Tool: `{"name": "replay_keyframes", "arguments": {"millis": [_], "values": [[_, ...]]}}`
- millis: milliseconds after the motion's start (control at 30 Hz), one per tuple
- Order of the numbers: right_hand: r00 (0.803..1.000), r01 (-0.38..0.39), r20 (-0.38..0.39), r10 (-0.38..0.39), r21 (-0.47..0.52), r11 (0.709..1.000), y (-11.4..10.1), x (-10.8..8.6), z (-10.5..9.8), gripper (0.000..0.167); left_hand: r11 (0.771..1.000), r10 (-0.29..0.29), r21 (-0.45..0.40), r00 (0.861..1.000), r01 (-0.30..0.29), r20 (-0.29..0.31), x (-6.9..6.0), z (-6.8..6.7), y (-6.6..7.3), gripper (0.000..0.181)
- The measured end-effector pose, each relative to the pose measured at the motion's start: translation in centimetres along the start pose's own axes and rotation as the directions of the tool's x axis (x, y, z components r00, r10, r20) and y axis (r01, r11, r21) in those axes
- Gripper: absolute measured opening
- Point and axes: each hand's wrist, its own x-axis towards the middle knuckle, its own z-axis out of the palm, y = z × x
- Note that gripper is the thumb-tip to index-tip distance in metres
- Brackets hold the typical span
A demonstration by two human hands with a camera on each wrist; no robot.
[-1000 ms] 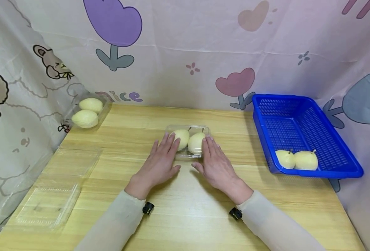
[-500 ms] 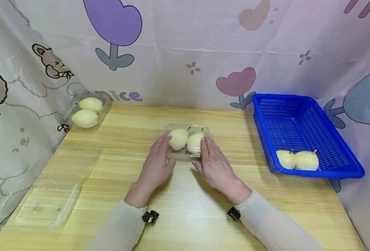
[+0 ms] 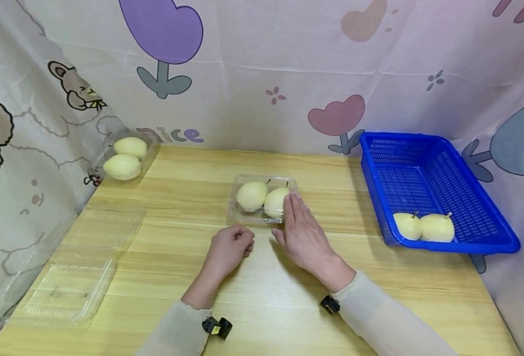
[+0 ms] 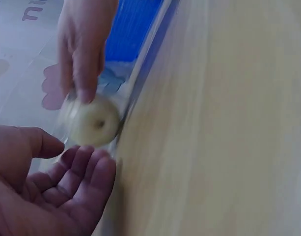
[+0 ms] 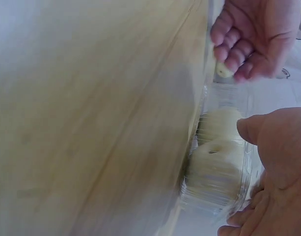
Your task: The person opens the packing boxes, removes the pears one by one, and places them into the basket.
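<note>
At the middle of the table a clear plastic clamshell box (image 3: 262,217) holds two pale yellow pears (image 3: 251,196), seen through its lid. My right hand (image 3: 305,240) rests straight fingers on the box's right end. In front of the box, apart from it, my left hand (image 3: 230,249) has loosely curled fingers and holds nothing. The left wrist view shows those bent fingers (image 4: 86,172) near the box, with one pear (image 4: 96,122) beyond. From the right wrist, the pears (image 5: 216,164) appear behind the box's ribbed side wall, beside my right hand (image 5: 278,167).
A blue basket (image 3: 373,198) on the right contains two pears (image 3: 437,228) at its near edge. Another clear box (image 3: 148,160) with two pears stands at the back left. An opened clamshell (image 3: 66,287) lies at the front left. A patterned cloth (image 3: 244,99) hangs behind the table.
My left hand has come off the box's left side, drawn back toward me, and its fingers have curled loosely. The right hand has stayed on the box, which has shifted slightly left.
</note>
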Motion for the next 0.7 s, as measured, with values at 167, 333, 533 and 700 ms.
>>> {"name": "replay_keyframes", "arguments": {"millis": [167, 333, 533, 700], "values": [[1.000, 0.002, 0.011, -0.003, 0.022, 1.000, -0.3, -0.2, 0.0, 0.082, 0.943, -0.071, -0.312, 0.986, 0.116, 0.152, 0.7, 1.7, -0.5, 0.026], [1.000, 0.013, 0.013, -0.013, 0.033, 0.999, -0.6, -0.3, 0.1, 0.081, 0.894, -0.076, -0.426, 0.983, 0.141, 0.167, 1.3, 2.4, -0.6, 0.028], [0.999, 0.025, 0.019, -0.026, 0.025, 0.999, -0.6, -0.5, 0.2, 0.084, 0.834, -0.095, -0.516, 0.972, 0.196, 0.216, 1.9, 2.8, -0.5, 0.030], [0.998, 0.033, 0.052, -0.034, 0.028, 0.999, -0.6, -0.4, 0.0, 0.084, 0.787, -0.105, -0.567, 0.958, 0.243, 0.265, 2.1, 2.5, -0.4, 0.032]]}}
